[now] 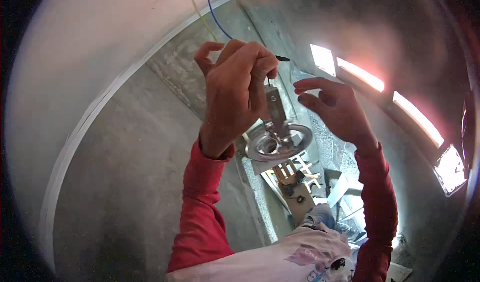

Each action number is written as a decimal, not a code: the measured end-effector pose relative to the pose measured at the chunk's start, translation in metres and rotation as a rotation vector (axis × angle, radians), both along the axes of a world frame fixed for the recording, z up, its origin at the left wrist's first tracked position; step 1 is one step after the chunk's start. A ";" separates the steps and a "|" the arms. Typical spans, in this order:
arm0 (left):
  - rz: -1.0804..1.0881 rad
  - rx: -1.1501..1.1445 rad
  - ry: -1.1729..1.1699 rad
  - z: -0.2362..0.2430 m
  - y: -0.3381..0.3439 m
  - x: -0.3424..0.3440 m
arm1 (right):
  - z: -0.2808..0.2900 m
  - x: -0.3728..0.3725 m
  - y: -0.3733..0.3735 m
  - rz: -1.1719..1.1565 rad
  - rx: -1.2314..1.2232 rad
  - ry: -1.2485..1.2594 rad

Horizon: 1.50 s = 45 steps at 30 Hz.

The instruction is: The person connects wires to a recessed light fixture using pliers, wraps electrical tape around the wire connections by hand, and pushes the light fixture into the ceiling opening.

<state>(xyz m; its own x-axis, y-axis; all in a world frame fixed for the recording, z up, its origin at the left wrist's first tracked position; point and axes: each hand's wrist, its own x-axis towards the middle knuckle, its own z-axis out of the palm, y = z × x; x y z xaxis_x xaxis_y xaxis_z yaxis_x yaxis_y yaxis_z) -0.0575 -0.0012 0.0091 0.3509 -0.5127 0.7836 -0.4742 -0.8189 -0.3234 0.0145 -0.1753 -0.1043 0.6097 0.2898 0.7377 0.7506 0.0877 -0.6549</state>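
Overhead, left hand [235, 89] pinches the blue wire [216, 17] above a metal fixture [277, 139] with round base ring; right hand [337, 109] hovers beside it, fingers spread, empty. Judged: wiring stage; next needs steady feeding of the wire.

Two hands [280, 102] (red-sleeved); one metal fixture [277, 139]; two wires [212, 12].

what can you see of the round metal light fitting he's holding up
The round metal light fitting looks like a silvery ring plate with a hole off-centre and spring clips, and a grey box-like block rising from its middle. It hangs tilted, raised toward the ceiling. The left hand grips it from above by the block; the right hand is open beside it, not touching.
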 end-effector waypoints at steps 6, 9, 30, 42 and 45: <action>-0.219 -0.136 0.020 -0.009 -0.003 0.002 | 0.000 -0.018 0.012 0.239 -0.071 0.177; -0.185 -0.334 0.038 -0.022 -0.003 0.005 | 0.001 -0.018 0.010 0.228 -0.126 0.194; -0.295 -0.388 -0.471 0.009 0.040 0.015 | 0.064 -0.003 0.045 0.190 0.099 -0.017; -0.691 -0.897 0.264 0.019 0.042 0.032 | 0.100 0.014 0.040 0.308 -0.068 -0.101; -0.816 -0.872 0.362 0.029 0.049 0.038 | 0.116 0.018 0.036 0.139 -0.190 -0.258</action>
